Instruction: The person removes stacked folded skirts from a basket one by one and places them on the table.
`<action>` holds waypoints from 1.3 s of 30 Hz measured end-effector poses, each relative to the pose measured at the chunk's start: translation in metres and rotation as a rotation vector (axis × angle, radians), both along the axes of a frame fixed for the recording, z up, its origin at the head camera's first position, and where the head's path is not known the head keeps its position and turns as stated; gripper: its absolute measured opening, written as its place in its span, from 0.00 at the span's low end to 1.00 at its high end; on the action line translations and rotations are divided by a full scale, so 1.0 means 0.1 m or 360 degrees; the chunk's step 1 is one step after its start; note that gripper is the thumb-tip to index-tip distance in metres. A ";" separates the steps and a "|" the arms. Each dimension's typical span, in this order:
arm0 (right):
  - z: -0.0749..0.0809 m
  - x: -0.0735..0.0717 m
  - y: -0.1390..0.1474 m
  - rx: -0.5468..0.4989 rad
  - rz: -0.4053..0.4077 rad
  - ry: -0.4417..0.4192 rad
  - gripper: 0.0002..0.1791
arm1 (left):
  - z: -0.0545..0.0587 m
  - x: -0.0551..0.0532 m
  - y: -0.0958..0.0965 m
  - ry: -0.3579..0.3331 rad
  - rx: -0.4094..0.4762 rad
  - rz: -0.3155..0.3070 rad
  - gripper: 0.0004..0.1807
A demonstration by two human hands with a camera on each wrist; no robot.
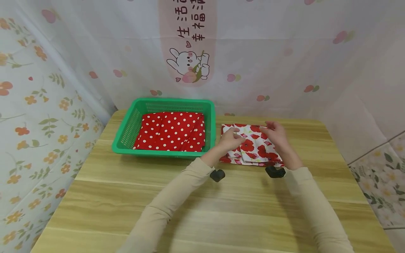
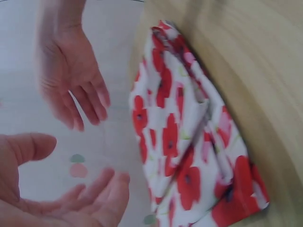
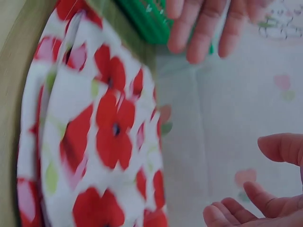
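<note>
A folded white cloth with red flowers (image 1: 253,147) lies on the wooden table, right of the green basket. My left hand (image 1: 232,140) hovers over its left part and my right hand (image 1: 278,137) over its right part. Both hands have loosely bent, spread fingers and hold nothing. In the left wrist view a gap shows between the fingers and the flowered cloth (image 2: 175,137). The right wrist view also shows the cloth (image 3: 109,127) apart from the right hand (image 3: 270,189). Its folded layers are stacked unevenly along the near edge.
The green plastic basket (image 1: 164,153) stands at the back left, with a folded red polka-dot cloth (image 1: 177,131) inside. Behind the wooden table (image 1: 209,218) hangs a white printed curtain (image 1: 269,52). A flowered curtain (image 1: 41,123) borders the left side.
</note>
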State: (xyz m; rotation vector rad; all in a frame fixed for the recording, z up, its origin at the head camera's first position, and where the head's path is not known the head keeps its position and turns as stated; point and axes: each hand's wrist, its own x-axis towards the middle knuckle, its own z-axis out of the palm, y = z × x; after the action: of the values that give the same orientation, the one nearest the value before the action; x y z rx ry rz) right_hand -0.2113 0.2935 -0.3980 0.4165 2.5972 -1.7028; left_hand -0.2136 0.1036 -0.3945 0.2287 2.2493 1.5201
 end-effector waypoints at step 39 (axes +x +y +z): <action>0.27 -0.14 -1.04 -0.0365 0.0409 0.0133 0.26 | 0.30 -0.24 -1.28 0.0016 0.0281 0.0475 0.25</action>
State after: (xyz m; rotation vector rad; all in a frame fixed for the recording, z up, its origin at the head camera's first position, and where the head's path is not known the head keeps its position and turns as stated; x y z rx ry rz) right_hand -0.2256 0.1893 -0.3710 0.0054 2.3420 -1.9270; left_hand -0.2379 -0.0240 -0.3649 -0.0531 2.2344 1.8760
